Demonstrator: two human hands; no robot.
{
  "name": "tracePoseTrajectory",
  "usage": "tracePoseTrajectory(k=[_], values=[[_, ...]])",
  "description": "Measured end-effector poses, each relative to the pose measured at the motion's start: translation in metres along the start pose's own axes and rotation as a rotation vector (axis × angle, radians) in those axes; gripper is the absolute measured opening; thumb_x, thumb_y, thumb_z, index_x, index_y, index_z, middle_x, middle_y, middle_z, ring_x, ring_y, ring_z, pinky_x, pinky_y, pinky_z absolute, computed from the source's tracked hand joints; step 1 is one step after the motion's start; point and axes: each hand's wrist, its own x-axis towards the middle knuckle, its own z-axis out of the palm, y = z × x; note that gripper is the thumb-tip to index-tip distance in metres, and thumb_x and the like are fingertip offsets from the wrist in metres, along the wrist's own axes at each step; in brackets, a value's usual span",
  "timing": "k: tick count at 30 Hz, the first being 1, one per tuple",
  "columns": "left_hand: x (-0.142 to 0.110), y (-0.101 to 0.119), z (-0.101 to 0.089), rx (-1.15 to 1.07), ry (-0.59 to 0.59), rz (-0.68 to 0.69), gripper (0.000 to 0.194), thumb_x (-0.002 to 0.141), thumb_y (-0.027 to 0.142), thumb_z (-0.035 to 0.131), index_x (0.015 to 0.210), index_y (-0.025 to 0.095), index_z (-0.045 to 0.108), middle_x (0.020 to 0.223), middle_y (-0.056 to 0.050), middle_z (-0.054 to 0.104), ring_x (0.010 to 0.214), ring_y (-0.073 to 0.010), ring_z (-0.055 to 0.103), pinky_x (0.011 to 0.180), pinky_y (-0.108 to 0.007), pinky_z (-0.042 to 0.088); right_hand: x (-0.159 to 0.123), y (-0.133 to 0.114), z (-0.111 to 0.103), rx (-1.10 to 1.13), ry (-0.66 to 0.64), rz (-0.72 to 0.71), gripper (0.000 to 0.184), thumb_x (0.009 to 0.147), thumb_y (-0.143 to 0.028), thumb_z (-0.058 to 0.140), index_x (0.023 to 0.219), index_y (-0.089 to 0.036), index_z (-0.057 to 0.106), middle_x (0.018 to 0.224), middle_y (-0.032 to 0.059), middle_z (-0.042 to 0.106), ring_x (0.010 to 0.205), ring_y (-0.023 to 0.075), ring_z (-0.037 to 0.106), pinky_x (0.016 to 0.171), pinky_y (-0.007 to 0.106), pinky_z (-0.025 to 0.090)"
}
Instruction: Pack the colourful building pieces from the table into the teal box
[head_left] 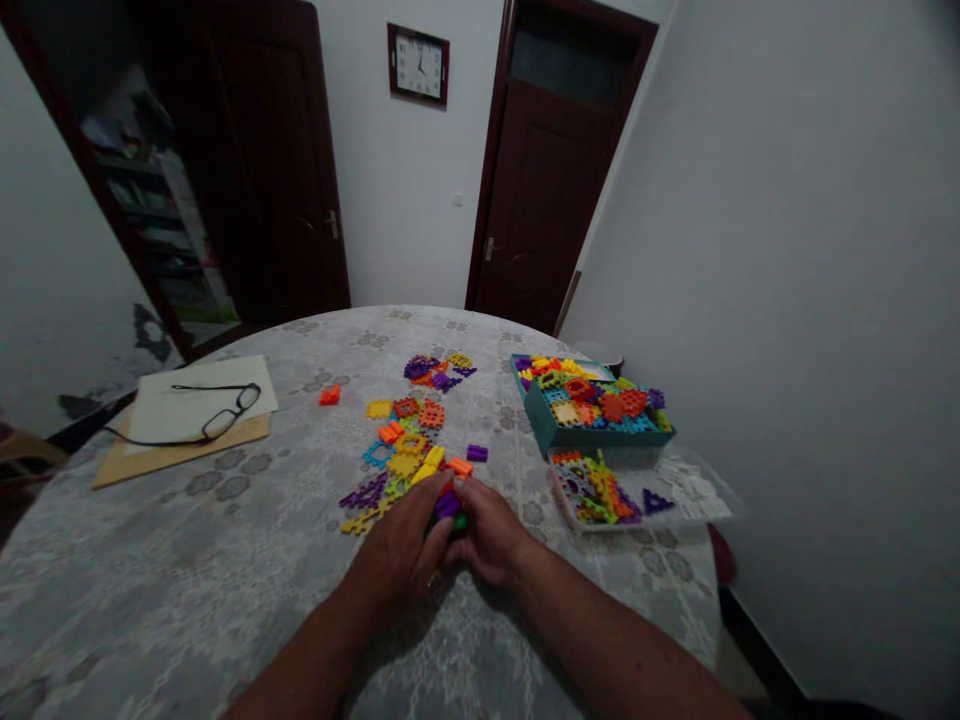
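Note:
At the near middle of the table, my left hand and my right hand meet around a small cluster of plastic building pieces. A purple building piece and a bit of a green building piece show between the closed fingers; the rest of the cluster is hidden. Just past the fingertips lie a yellow connector and an orange connector. A spread of flat toothed pieces reaches away behind my left hand. Off to the right of it sits a purple connector.
On the right stand a teal box heaped with pieces and a clear plastic tray with more. Eyeglasses rest on papers at left. Another pile of pieces and an orange piece lie farther back on the patterned tablecloth.

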Motion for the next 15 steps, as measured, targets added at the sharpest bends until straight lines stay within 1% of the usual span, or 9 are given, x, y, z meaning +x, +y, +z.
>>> tracePoseTrajectory(k=[3,6,8,11,13,15], values=[[-0.0016,-0.0021,0.0022,0.014,0.002,0.029,0.055,0.110,0.027,0.048,0.164,0.023,0.053,0.159,-0.017,0.064,0.145,-0.0313,0.064,0.124,-0.053,0.053,0.0028,0.0005,-0.0020,0.011,0.058,0.039,0.046,0.094,-0.055,0.073,0.123,-0.019,0.067,0.086,0.0018,0.071,0.060,0.0154,0.066,0.041,0.023,0.055],[-0.0025,-0.0026,0.0033,0.029,-0.005,0.043,0.056,0.110,0.026,0.047,0.165,0.023,0.052,0.163,-0.016,0.061,0.148,-0.0316,0.062,0.125,-0.053,0.053,0.0029,-0.0005,-0.0025,0.014,0.066,0.045,0.043,0.098,-0.053,0.068,0.124,-0.019,0.067,0.087,0.0027,0.072,0.059,0.0147,0.065,0.041,0.022,0.054],[-0.0023,-0.0020,0.0030,0.038,-0.002,0.044,0.056,0.110,0.026,0.047,0.166,0.021,0.051,0.164,-0.017,0.059,0.149,-0.0320,0.061,0.125,-0.053,0.052,0.0010,-0.0017,-0.0017,-0.005,0.035,0.018,0.048,0.095,-0.056,0.070,0.125,-0.020,0.067,0.090,0.0033,0.073,0.062,0.0150,0.066,0.042,0.022,0.055],[-0.0007,-0.0010,0.0015,0.047,0.017,0.031,0.055,0.111,0.026,0.047,0.165,0.017,0.051,0.161,-0.019,0.062,0.147,-0.0311,0.063,0.124,-0.051,0.053,-0.0026,-0.0020,0.0006,-0.132,-0.005,-0.068,0.059,0.085,-0.061,0.083,0.125,-0.020,0.067,0.097,0.0040,0.074,0.067,0.0166,0.070,0.044,0.023,0.057],[0.0009,-0.0006,0.0000,0.046,0.038,0.017,0.054,0.110,0.026,0.047,0.163,0.017,0.052,0.157,-0.019,0.066,0.144,-0.0301,0.065,0.122,-0.049,0.054,-0.0038,-0.0003,0.0019,-0.229,0.002,-0.101,0.061,0.080,-0.060,0.089,0.121,-0.020,0.068,0.097,0.0042,0.075,0.067,0.0168,0.070,0.044,0.024,0.058],[0.0024,0.0001,-0.0017,0.042,0.055,0.009,0.051,0.110,0.026,0.049,0.160,0.018,0.057,0.152,-0.018,0.070,0.139,-0.0290,0.069,0.119,-0.048,0.057,-0.0038,0.0023,0.0026,-0.269,0.021,-0.095,0.061,0.080,-0.061,0.089,0.120,-0.020,0.068,0.096,0.0043,0.075,0.065,0.0166,0.070,0.045,0.024,0.058]])
